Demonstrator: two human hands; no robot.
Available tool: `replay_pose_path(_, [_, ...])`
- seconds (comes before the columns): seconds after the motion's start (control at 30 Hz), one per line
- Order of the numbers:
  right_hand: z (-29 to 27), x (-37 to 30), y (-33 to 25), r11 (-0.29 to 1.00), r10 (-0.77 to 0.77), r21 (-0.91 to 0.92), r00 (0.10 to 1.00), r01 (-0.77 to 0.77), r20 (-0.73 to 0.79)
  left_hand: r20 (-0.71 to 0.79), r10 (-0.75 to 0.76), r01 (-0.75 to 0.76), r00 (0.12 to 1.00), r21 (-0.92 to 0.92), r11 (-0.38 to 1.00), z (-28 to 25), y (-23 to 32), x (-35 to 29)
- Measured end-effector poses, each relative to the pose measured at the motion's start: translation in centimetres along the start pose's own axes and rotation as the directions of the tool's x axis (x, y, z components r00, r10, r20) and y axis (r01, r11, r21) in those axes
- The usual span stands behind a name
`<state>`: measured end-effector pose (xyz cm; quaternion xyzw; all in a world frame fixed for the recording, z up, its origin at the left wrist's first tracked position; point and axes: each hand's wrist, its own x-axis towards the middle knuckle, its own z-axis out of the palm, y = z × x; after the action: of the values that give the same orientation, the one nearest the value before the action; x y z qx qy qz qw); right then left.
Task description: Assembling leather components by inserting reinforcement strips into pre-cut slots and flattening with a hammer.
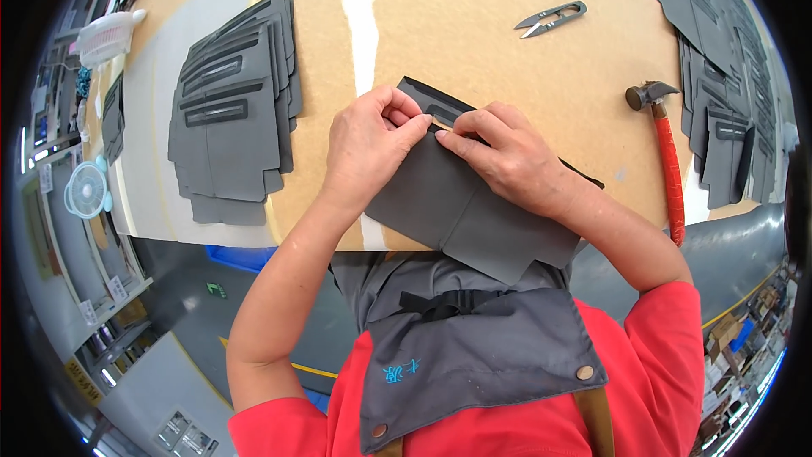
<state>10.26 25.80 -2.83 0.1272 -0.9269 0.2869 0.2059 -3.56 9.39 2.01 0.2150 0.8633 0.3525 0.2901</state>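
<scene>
A dark grey flat panel, apparently leather or a similar sheet, lies slanted at the table's near edge, with its lower corner hanging over toward my apron. Along its upper side run a dark strip and a framed slot. My left hand pinches the panel by the slot, thumb and forefinger together. Close beside it, my right hand presses thumb and fingertips on the same edge. The fingertips of both hands almost meet there and hide a small part of the slot.
Similar grey panels lie in an overlapping stack at left and more at far right. Thread snips rest toward the back right. A red-handled hammer reaches the near edge. A small fan stands beyond the table's left side.
</scene>
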Motion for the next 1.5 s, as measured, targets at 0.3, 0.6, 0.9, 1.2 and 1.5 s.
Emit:
replay_pose_path(0.3, [0.1,-0.2,0.1,1.000,-0.007,0.003,1.000,0.007,-0.015,0.062,-0.072,0.076,0.995,-0.060,0.995,-0.3,-0.6,0.6])
replay_pose_path(0.6, [0.1,-0.2,0.1,1.000,-0.018,-0.016,1.000,0.018,-0.005,0.168,-0.162,0.187,0.972,-0.149,0.971,-1.1,0.0,1.0])
replay_pose_path(0.9, [0.3,-0.3,0.2,0.999,-0.024,-0.033,1.000,0.024,-0.007,0.101,-0.136,0.136,0.986,0.004,0.991,-0.7,-0.1,1.3])
replay_pose_path(1.2, [0.2,-0.2,0.1,0.999,-0.026,-0.031,0.999,0.026,-0.025,0.150,-0.140,0.151,0.979,-0.061,0.987,-1.0,-0.2,1.4])
replay_pose_path(1.5, [-2.0,0.2,0.5,0.995,0.068,0.075,0.997,-0.065,-0.034,-0.105,0.181,-0.185,0.978,-0.036,0.982,-0.1,-1.2,-3.2])
